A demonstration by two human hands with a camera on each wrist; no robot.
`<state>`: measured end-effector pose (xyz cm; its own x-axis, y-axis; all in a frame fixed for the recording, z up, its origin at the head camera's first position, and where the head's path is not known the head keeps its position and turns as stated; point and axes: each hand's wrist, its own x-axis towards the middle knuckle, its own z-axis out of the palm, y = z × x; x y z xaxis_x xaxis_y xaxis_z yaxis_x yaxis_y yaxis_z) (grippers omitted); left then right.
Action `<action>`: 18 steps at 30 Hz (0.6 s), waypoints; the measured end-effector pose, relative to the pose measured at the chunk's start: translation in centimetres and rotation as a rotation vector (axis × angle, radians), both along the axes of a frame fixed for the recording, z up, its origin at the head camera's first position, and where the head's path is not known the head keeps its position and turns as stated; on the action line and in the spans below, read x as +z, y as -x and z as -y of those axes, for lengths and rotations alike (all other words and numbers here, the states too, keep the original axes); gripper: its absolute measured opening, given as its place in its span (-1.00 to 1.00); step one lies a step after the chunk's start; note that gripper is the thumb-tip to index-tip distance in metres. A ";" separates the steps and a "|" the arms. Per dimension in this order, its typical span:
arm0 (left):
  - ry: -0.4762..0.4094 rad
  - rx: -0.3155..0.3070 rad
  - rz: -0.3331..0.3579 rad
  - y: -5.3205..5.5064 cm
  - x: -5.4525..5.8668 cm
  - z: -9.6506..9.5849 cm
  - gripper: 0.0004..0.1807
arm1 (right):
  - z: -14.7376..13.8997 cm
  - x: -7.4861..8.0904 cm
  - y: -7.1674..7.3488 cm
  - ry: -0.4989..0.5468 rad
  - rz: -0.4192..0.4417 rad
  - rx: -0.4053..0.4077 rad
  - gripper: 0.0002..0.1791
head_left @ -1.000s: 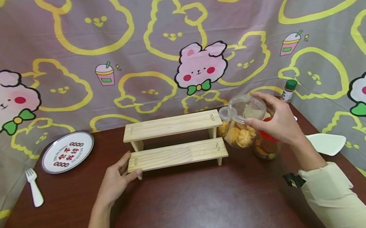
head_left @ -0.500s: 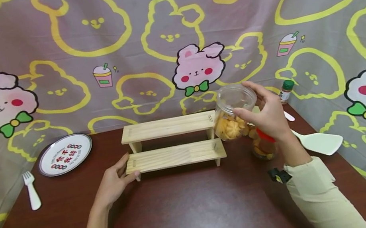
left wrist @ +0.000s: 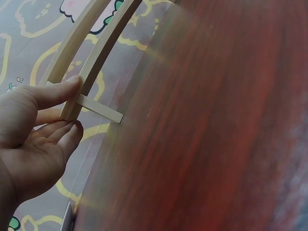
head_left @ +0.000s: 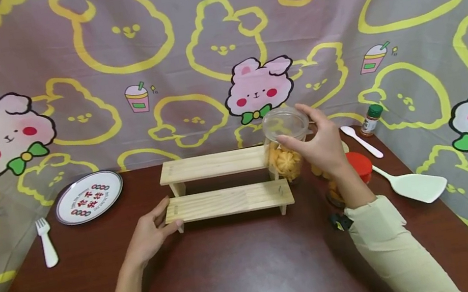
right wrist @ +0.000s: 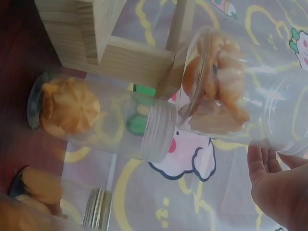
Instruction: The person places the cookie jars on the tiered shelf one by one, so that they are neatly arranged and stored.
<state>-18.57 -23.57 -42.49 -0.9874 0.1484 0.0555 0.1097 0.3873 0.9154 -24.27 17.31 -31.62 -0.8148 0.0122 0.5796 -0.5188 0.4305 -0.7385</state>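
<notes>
My left hand [head_left: 147, 238] grips the left end of the lower board of a two-tier wooden rack [head_left: 225, 202]. In the left wrist view, the thumb lies on one face of that board and the fingers [left wrist: 70, 137] on the other. My right hand [head_left: 324, 146] holds a clear plastic jar [head_left: 286, 124] near its top, with thumb and fingers spread around it. Swirled golden cookies fill its lower part. This jar overlaps the right end of the rack's upper board in the head view. In the right wrist view, the jar [right wrist: 216, 86] is tilted close to that board's end.
Right of the rack stand another cookie jar [right wrist: 72, 106] and a jar with a red lid [head_left: 360, 166]. Further right lie a white spatula [head_left: 419, 187], a spoon [head_left: 362, 141] and a green-capped bottle [head_left: 371, 120]. At left are a plate [head_left: 90, 197] and a fork [head_left: 47, 243].
My right hand has carried the cookie jar left and upward, from beside the rack to the right end of its upper board. The left hand has stayed on the lower board.
</notes>
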 end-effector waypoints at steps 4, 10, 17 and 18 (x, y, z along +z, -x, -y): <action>-0.004 0.007 0.002 0.0 -0.1 -0.1 -0.15 | 0.5 0.1 0.6 -0.041 0.029 -0.001 -0.14; 0.000 0.007 -0.003 0.0 0.0 -0.1 -0.16 | 1.7 -0.3 1.7 -0.014 0.018 0.006 -0.16; 0.008 0.012 -0.001 0.0 0.0 -0.2 -0.16 | 3.4 -1.7 2.7 0.083 -0.033 0.033 -0.18; 0.009 0.012 -0.001 0.0 0.0 -0.3 -0.16 | 3.6 -1.9 2.8 0.093 -0.038 0.036 -0.18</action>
<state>-18.55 -23.31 -42.47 -0.9890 0.1373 0.0553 0.1061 0.3972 0.9116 -27.08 13.73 -33.51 -0.7930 0.0385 0.6080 -0.5614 0.3414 -0.7538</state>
